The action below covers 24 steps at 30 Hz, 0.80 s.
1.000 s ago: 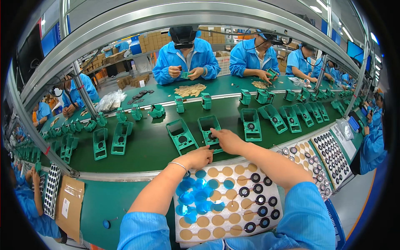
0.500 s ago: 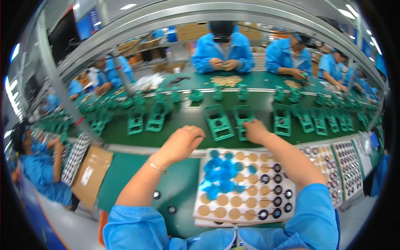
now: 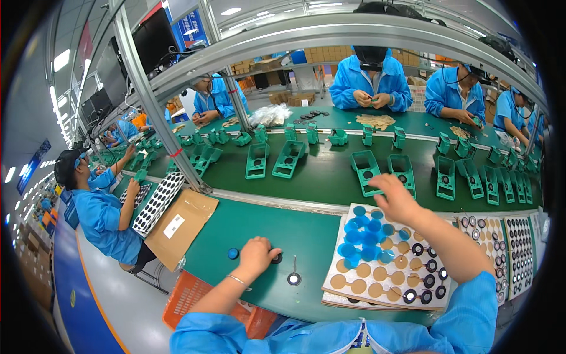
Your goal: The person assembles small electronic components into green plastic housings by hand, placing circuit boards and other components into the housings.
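My left hand (image 3: pixel 257 256) is low over the green table. Its thumb reaches to a small black disc (image 3: pixel 277 258), partly covered by the hand, with thumb and fingertips apart. Left of it lies a small blue round piece (image 3: pixel 233 253); to the right rests a black ring with a white centre and a thin lead (image 3: pixel 294 278). My right hand (image 3: pixel 396 199) hangs open in front of two green plastic housings, one (image 3: pixel 365 167) left of the other (image 3: pixel 401 171), hiding part of both. Under that forearm is a white sheet (image 3: pixel 348 292) with tan discs, blue film circles and black rings.
Several green housings (image 3: pixel 446 177) line the dark green conveyor (image 3: pixel 330 168). A metal post (image 3: pixel 144 94) and overhead beam (image 3: pixel 283 44) frame the station. At left are cardboard (image 3: pixel 191 215), an orange basket (image 3: pixel 187 295) and a co-worker (image 3: pixel 100 200); more people sit across the belt.
The view has turned left. My left hand has come down from beside the conveyor to the small discs on the table. My right hand has drawn back from the housing it was touching.
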Motion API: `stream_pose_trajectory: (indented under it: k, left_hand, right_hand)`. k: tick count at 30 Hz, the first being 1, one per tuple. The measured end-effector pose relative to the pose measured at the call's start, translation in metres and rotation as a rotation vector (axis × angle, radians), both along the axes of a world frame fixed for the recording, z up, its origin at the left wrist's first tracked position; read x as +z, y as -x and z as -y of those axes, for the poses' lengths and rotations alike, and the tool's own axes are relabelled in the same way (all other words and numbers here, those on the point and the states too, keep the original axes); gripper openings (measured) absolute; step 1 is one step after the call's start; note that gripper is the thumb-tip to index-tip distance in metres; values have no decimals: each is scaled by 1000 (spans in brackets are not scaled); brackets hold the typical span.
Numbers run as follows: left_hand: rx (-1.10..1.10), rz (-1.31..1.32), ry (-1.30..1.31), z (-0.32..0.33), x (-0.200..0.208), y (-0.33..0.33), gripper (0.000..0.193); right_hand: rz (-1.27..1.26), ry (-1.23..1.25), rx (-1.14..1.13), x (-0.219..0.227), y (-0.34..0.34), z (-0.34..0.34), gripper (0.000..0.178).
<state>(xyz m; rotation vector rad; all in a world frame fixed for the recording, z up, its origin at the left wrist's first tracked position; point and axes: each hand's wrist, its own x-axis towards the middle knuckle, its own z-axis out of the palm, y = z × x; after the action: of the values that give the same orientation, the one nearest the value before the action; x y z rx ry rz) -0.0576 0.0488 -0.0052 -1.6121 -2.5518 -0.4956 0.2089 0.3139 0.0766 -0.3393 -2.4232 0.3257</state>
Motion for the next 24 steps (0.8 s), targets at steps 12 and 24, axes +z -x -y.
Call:
stream_pose_trajectory:
  k: [12, 24]
  left_hand:
    - [-518, 1114, -454, -44, 78, -80, 9]
    - [-892, 1135, -496, -68, 87, -132, 7]
  right_hand:
    - [25, 1659, 403, 0, -3, 88, 29]
    - [-114, 1955, 810, -7, -40, 114, 42]
